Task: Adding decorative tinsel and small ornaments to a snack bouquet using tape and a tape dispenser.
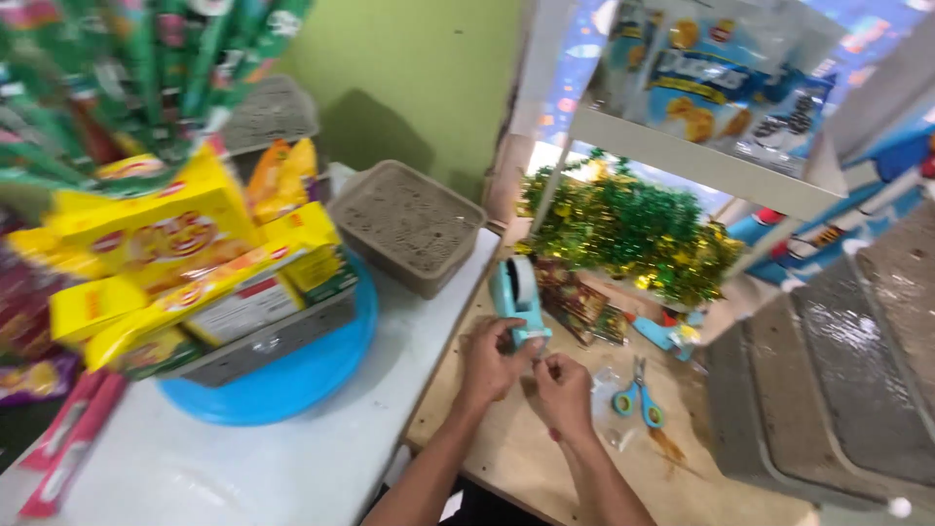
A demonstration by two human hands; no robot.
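A person's left hand (490,358) grips a pale blue tape dispenser (516,297) on the wooden worktop (506,453) while the right hand (563,388) pinches its tape end, seemingly mid-pull; tearing likely needs a firm tug.

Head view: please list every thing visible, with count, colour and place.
Light blue plastic tape dispenser: one, on wooden table, at both hands.
Blue-handled scissors: one, right of hands.
Yellow snack packets: several, stacked on round blue tray, left.
Grey rectangular tub: one, white counter.
Green-gold tinsel: a heap, under white shelf.
Left hand: on dispenser.
Right hand: fingers pinched; what they pinch is unclear.
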